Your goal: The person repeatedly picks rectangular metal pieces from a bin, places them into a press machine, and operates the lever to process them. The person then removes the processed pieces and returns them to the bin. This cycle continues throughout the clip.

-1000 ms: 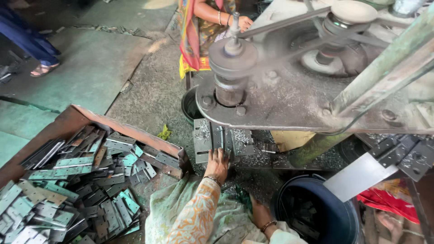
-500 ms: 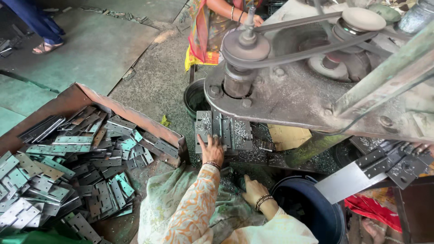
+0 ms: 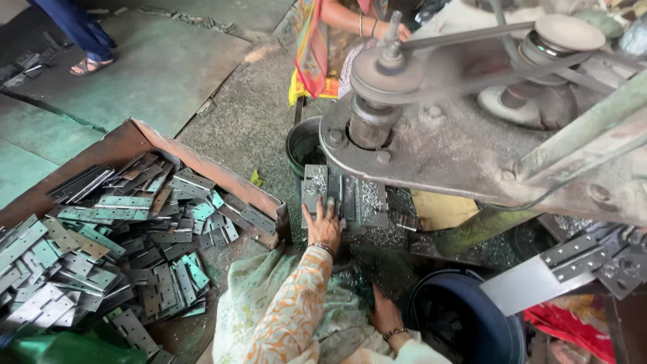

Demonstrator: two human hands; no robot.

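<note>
Since half a second ago our right hand (image 3: 385, 315) dropped lower beside the bucket (image 3: 465, 323); can't tell its grip. Left hand (image 3: 322, 226) presses flat, fingers spread, on the hinge (image 3: 315, 187) under the drill (image 3: 377, 101). Hinge pile (image 3: 114, 249) in the crate (image 3: 209, 168) looks mostly undone.

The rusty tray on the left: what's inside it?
The rusty tray holds a loose heap of flat metal hinge plates, grey and some greenish, with punched holes. Its floor is covered by the pile, so whatever lies underneath cannot be seen.
</note>
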